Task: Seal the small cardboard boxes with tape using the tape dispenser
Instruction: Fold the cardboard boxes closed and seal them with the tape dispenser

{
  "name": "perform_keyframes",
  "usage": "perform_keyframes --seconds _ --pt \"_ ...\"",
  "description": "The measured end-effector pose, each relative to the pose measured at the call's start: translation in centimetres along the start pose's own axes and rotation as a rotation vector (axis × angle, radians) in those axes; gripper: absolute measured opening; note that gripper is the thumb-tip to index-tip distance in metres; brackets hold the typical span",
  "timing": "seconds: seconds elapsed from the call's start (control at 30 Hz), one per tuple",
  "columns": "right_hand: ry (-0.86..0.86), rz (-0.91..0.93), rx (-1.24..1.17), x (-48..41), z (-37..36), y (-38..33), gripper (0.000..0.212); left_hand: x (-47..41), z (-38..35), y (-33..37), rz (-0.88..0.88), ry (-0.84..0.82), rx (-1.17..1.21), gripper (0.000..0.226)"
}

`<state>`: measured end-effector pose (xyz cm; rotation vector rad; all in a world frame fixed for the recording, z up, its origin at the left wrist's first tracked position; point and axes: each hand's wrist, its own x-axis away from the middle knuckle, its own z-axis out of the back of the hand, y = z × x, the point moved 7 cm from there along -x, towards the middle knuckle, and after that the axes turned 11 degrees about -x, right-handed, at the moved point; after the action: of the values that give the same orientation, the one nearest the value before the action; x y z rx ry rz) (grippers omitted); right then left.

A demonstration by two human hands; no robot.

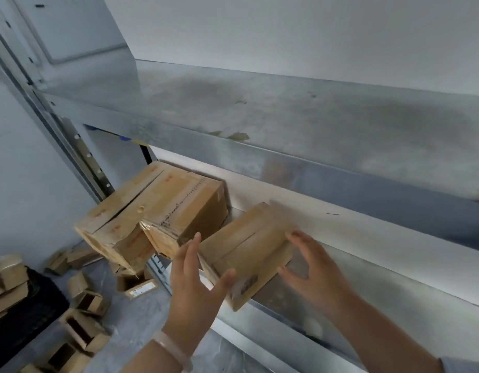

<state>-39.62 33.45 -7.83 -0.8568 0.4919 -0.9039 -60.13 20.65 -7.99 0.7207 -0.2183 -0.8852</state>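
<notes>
The small box (pixel 249 249) sits on the lower shelf (pixel 284 308), right between my hands. Its long side points away from me, toward the wall. My left hand (pixel 198 275) and right hand (pixel 311 267) are spread wide, one just beside each long side, gripping nothing.

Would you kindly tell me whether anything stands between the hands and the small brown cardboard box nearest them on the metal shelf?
Nothing visible does. The left hand and right hand flank the small brown cardboard box with open fingers; the other taped cardboard boxes lie to its left.
</notes>
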Motion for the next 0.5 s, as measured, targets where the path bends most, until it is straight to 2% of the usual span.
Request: perform_keyframes --seconds 0.07,0.1,0.17,0.23,0.3,0.4,0.5 --pt "0.035 -0.048 0.005 0.3 -0.2 0.1 0.07 -0.8 0.7 1.9 -0.428 -0.041 -0.204 0.08" --pt "0.053 -0.064 0.014 0.4 -0.3 0.0 0.07 -1.3 0.4 2.5 -0.583 -0.134 -0.276 0.078" --pt "0.096 -0.092 0.026 0.6 -0.6 -0.3 0.07 -2.3 -0.6 2.9 -0.763 -0.341 -0.423 0.077" --pt "0.128 -0.128 0.025 0.7 -1.1 -0.4 0.07 -3.1 -1.2 2.9 -0.845 -0.393 -0.595 0.074" --pt "0.155 -0.168 -0.013 0.9 -2.0 -0.4 0.07 -3.4 -1.3 2.7 -0.862 -0.321 -0.686 0.07" --pt "0.127 -0.27 -0.178 0.8 -4.9 0.0 0.066 -3.6 -1.5 2.2 -0.769 -0.241 -0.703 0.071" --pt "0.035 -0.378 -0.439 -0.1 -8.2 -0.8 0.07 -4.4 -0.9 2.1 -0.771 -0.157 -0.697 0.07"
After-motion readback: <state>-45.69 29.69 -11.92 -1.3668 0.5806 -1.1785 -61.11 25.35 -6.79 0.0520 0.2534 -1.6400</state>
